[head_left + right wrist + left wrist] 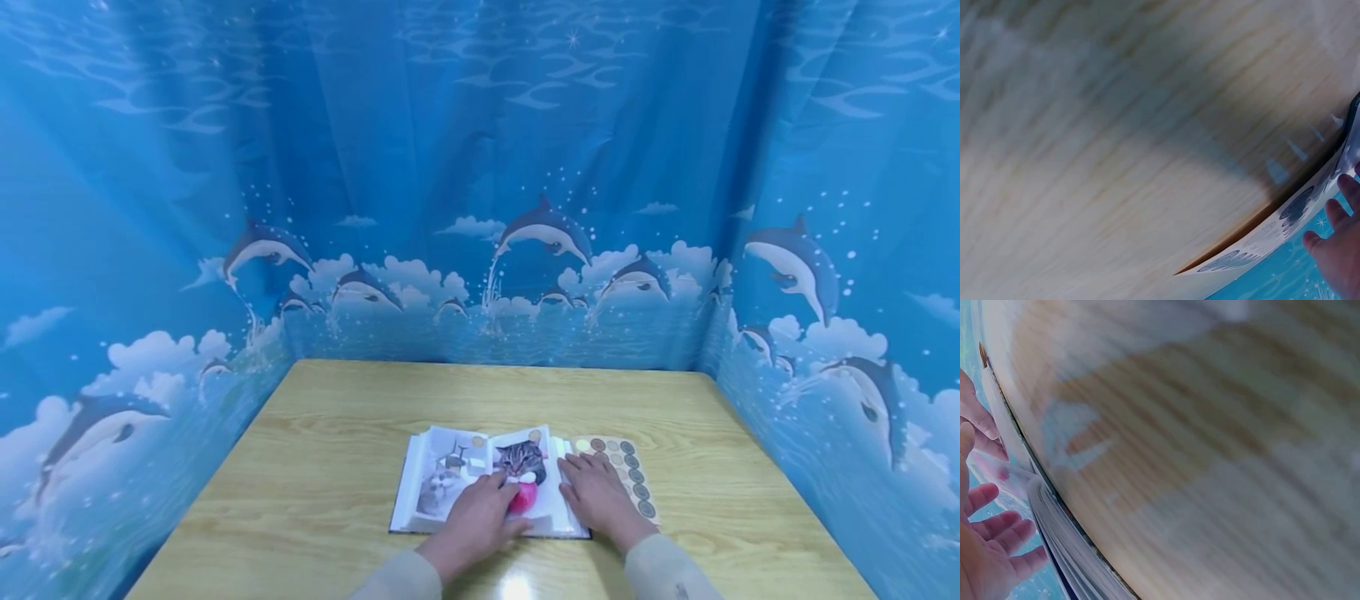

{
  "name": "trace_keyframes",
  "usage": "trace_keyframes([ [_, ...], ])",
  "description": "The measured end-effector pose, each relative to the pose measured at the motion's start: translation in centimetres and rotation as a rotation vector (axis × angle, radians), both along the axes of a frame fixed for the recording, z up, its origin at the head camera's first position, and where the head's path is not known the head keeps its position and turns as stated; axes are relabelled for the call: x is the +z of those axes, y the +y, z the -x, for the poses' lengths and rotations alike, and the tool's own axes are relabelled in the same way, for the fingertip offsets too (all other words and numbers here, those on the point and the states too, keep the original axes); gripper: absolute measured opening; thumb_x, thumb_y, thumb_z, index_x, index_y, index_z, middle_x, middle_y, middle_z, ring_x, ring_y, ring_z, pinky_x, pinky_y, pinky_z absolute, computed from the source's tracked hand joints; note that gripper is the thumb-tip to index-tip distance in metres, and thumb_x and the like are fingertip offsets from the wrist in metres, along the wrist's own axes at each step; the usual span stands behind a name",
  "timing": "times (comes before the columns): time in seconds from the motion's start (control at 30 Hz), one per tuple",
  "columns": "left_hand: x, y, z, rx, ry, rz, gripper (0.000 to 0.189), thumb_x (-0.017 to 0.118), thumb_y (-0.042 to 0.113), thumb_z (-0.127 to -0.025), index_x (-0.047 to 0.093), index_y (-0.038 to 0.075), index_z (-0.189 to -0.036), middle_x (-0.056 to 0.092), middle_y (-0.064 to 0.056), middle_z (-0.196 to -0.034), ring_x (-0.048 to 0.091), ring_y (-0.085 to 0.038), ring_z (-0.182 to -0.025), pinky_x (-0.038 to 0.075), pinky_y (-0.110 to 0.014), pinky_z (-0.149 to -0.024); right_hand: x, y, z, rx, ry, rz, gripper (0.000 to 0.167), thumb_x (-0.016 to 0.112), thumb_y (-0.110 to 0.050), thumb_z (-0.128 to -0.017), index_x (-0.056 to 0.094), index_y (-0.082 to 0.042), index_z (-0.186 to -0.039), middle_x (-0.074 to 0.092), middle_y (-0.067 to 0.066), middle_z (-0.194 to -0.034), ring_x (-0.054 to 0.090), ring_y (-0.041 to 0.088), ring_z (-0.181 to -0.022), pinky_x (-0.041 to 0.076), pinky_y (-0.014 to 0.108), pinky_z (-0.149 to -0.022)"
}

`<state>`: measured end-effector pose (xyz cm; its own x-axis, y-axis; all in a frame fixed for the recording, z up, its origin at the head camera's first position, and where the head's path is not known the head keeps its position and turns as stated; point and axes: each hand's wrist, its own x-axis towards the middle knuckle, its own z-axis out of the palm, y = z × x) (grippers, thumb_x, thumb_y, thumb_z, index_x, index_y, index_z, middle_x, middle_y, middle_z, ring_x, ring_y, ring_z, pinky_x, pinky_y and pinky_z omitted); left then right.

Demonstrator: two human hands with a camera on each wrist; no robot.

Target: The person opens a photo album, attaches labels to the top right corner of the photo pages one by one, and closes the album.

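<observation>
An open book (444, 467) lies on the table, its pages showing cat pictures and a small round spot near the top of each. My left hand (476, 522) is over the lower middle of the book, fingers extended across the right page. In the left wrist view that hand (994, 544) has its fingers spread beside the thick page block (1075, 544). My right hand (598, 493) rests at the book's right edge, fingers fairly straight, partly covering a sheet with rows of coin-like circles (633, 475). The right wrist view catches its fingers (1341, 215) near that sheet.
The pale wooden table (322, 467) stretches around the book. Blue curtains with dolphins (480, 167) close off the back and both sides. Light reflects off the table's near edge.
</observation>
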<state>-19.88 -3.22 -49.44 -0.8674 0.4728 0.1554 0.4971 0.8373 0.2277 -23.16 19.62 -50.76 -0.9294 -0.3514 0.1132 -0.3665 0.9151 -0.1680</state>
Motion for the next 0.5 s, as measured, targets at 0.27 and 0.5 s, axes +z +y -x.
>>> trace_keyframes([
  [0.27, 0.2, -0.7, -0.3, 0.008, 0.016, -0.044, 0.055, 0.064, 0.050, -0.092, 0.062, 0.013, -0.132, 0.060, -0.014, -0.131, 0.060, -0.030, -0.116, 0.052, -0.044, -0.096, 0.1, 0.0, 0.0, 0.019, 0.011, -0.004, 0.044, 0.058, -0.025, -0.099, 0.056, 0.000, -0.136, 0.054, 0.020, -0.140, 0.043, 0.044, -0.132, 0.026, 0.062, -0.113],
  [0.5, 0.1, -1.5, -0.3, -0.018, 0.019, -0.190, 0.046, 0.067, 0.036, -0.093, 0.062, 0.013, -0.132, 0.066, -0.006, -0.120, 0.063, -0.022, -0.106, 0.055, -0.039, -0.090, 0.3, -0.1, -0.4, 0.024, 0.009, 0.007, 0.044, 0.058, -0.023, -0.099, 0.056, 0.002, -0.135, 0.054, 0.022, -0.139, 0.044, 0.046, -0.131, 0.026, 0.062, -0.112],
])
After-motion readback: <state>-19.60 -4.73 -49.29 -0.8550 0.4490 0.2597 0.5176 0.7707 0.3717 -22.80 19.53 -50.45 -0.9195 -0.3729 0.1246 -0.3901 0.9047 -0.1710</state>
